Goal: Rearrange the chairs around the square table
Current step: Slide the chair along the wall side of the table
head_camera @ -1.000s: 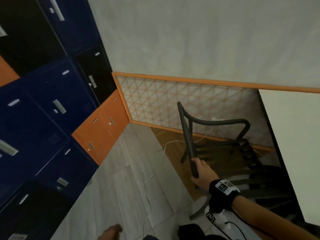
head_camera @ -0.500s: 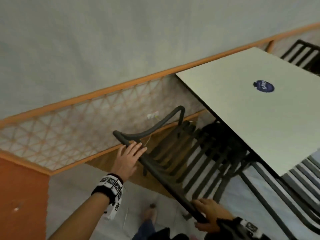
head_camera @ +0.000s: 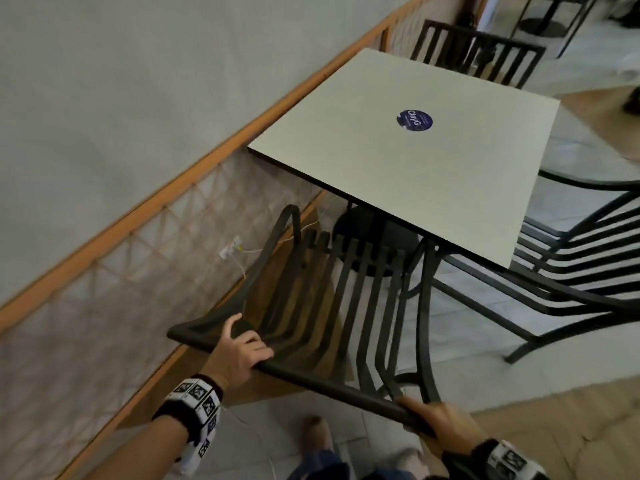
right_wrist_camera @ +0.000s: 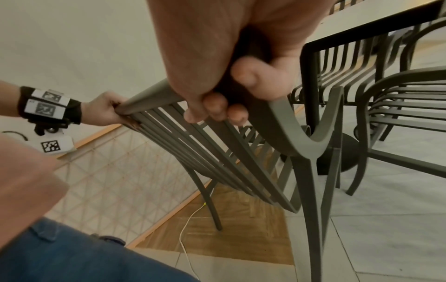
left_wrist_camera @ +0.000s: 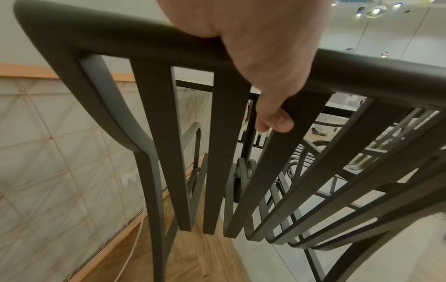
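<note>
A dark slatted metal chair faces the square pale table, its seat partly under the table's near edge. My left hand grips the chair's top rail near its left corner, with fingers curled over the bar. My right hand grips the same rail at its right end, with fingers wrapped underneath. A second dark chair stands at the table's right side. A third chair stands at the far side.
A wall with an orange-framed lattice panel runs close along the left. A white cable trails over the wood strip and floor tiles beside the chair legs. The table's round black base sits ahead of the chair. My foot is behind it.
My left hand came up, lay flat on the chair's top rail, then closed around it. My right hand kept its hold. The view swung from the lockers to the table.
</note>
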A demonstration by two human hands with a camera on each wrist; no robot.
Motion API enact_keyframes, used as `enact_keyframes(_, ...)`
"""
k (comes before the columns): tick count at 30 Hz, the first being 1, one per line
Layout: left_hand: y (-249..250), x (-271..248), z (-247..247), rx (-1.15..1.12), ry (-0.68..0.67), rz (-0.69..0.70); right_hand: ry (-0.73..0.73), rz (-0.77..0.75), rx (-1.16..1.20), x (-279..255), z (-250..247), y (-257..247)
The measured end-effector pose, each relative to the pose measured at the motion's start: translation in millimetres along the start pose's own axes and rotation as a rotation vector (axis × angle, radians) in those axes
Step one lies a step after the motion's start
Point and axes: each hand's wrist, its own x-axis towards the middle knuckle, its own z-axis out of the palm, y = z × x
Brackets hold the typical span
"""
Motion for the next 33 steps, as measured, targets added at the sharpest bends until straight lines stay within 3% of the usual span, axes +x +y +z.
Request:
enact_keyframes(1,-4,0,-4,0.011,-0.012,-0.018,0.090,-0.057,-0.018,5,-2,3)
enact_keyframes(3,-16,1,-10,0.005,-0.039,-0.065,0.120,-0.084,-0.031,15,-2,-4)
enact_keyframes(13,-77,53,-26,-0.044,-0.182,-0.258,0.352,-0.044,-0.040,66,-14,-19)
enact_keyframes(19,-94,93,-31,-0.114,-0.203,-0.340,0.405,-0.024,-0.014,80,-49,-18)
enact_keyframes(33,-111,164,-41,-0.078,-0.188,-0.349,0.461,-0.002,-0.004,101,-96,-3)
